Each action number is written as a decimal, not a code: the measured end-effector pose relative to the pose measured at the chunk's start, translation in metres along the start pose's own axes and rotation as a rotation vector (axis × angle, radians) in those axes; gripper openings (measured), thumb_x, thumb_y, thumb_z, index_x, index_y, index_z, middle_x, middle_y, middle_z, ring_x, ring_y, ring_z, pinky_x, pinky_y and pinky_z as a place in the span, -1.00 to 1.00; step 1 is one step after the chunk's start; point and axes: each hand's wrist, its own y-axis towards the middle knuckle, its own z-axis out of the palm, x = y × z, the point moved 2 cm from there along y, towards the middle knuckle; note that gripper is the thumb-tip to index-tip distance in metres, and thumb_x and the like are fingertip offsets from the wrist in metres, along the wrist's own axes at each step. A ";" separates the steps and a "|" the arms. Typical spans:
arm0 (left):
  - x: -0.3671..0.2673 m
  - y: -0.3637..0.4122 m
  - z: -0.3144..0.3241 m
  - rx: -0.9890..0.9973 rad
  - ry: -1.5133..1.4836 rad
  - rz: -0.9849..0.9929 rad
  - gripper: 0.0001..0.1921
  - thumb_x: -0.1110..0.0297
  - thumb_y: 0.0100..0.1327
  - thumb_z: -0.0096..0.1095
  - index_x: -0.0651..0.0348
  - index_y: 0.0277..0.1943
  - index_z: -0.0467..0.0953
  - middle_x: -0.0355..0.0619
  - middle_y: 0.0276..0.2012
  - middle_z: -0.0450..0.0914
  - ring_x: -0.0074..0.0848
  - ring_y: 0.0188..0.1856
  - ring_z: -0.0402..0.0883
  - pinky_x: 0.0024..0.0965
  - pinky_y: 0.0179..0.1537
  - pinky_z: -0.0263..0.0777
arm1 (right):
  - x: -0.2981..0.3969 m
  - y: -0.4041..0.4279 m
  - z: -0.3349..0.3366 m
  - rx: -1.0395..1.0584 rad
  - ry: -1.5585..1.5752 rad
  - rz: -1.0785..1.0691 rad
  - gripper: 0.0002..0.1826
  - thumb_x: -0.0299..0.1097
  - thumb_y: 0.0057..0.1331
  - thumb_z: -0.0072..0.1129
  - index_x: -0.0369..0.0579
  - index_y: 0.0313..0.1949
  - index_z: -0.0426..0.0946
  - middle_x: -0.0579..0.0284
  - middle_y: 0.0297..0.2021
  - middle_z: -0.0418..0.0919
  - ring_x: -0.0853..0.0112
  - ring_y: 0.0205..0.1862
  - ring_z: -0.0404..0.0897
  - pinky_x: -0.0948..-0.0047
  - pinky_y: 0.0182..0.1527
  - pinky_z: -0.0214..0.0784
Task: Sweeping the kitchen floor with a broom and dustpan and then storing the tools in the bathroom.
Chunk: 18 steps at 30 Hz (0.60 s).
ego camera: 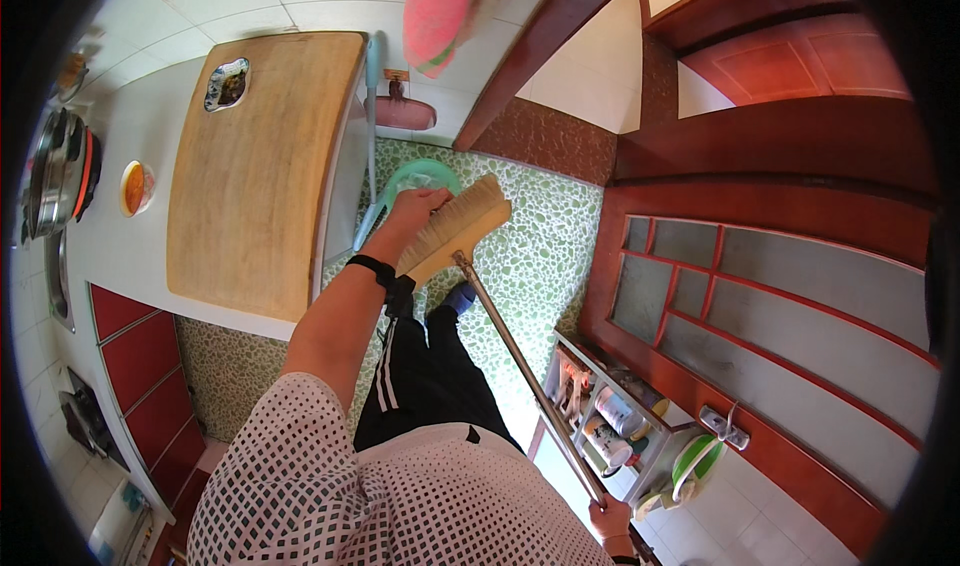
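Observation:
A broom (469, 228) with a yellow head and pale bristles is held up off the floor, bristles facing away from me. My right hand (611, 519) is closed around the lower end of its metal handle, by the shelf rack. My left hand (421, 209) is at the bristles, fingers bent against them; whether it grips them or only touches them cannot be told. Beyond the left hand, a green plastic bin (424, 172) with a liner stands on the floor. A light-blue long handle (372, 115) leans upright beside the counter.
A wooden board (255, 176) covers the counter at left, with a small dish (226, 85) on it. A rack of jars (607, 431) stands at lower right, near a red wooden door with glass panes (780, 303). A pink dustpan-like object (405, 113) hangs on the wall.

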 end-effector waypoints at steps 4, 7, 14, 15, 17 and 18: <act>-0.004 0.002 0.003 0.127 0.043 0.042 -0.69 0.21 0.28 0.30 0.34 -0.15 0.67 -0.16 -0.28 0.68 -0.56 -0.32 0.59 -0.45 -0.27 0.46 | 0.014 0.003 -0.005 0.040 -0.030 0.039 -0.69 -0.18 0.04 0.27 -0.11 -0.63 0.42 0.04 -0.76 0.39 0.11 -0.68 0.42 0.19 -0.54 0.31; -0.005 0.014 -0.004 0.126 0.283 0.208 -0.71 0.23 0.26 0.30 0.33 -0.17 0.68 -0.15 -0.35 0.68 -0.58 -0.36 0.58 -0.44 -0.31 0.45 | 0.017 0.004 -0.004 0.084 -0.065 0.067 -0.70 -0.15 0.01 0.26 -0.10 -0.63 0.45 0.00 -0.71 0.47 0.00 -0.60 0.51 0.12 -0.48 0.39; 0.006 0.027 -0.011 -0.092 0.249 0.192 -0.74 0.25 0.25 0.30 0.33 -0.25 0.69 -0.17 -0.46 0.65 -0.62 -0.42 0.53 -0.44 -0.35 0.42 | 0.020 0.005 0.002 0.074 -0.037 0.028 -0.70 -0.16 0.03 0.22 -0.09 -0.66 0.43 0.01 -0.71 0.47 0.01 -0.60 0.52 0.08 -0.50 0.37; 0.003 0.025 -0.007 -0.088 0.248 0.192 -0.74 0.25 0.25 0.30 0.33 -0.25 0.69 -0.17 -0.46 0.65 -0.62 -0.42 0.53 -0.44 -0.35 0.42 | 0.017 0.004 0.003 0.072 -0.037 0.031 -0.70 -0.16 0.03 0.22 -0.09 -0.66 0.43 0.01 -0.71 0.47 0.01 -0.60 0.52 0.08 -0.50 0.37; -0.001 0.020 0.003 0.029 0.235 0.158 -0.72 0.22 0.28 0.27 0.33 -0.22 0.68 -0.22 -0.41 0.65 -0.62 -0.39 0.52 -0.46 -0.30 0.42 | 0.009 0.000 0.004 0.061 -0.067 -0.003 -0.71 -0.17 0.03 0.22 -0.08 -0.67 0.43 0.02 -0.72 0.47 0.01 -0.61 0.51 0.07 -0.51 0.37; -0.004 0.016 0.003 0.029 0.235 0.158 -0.72 0.22 0.28 0.27 0.33 -0.22 0.68 -0.22 -0.41 0.65 -0.62 -0.39 0.52 -0.46 -0.30 0.42 | 0.009 0.000 0.004 0.060 -0.066 -0.003 -0.71 -0.17 0.03 0.22 -0.08 -0.67 0.43 0.02 -0.72 0.47 0.01 -0.61 0.51 0.07 -0.51 0.37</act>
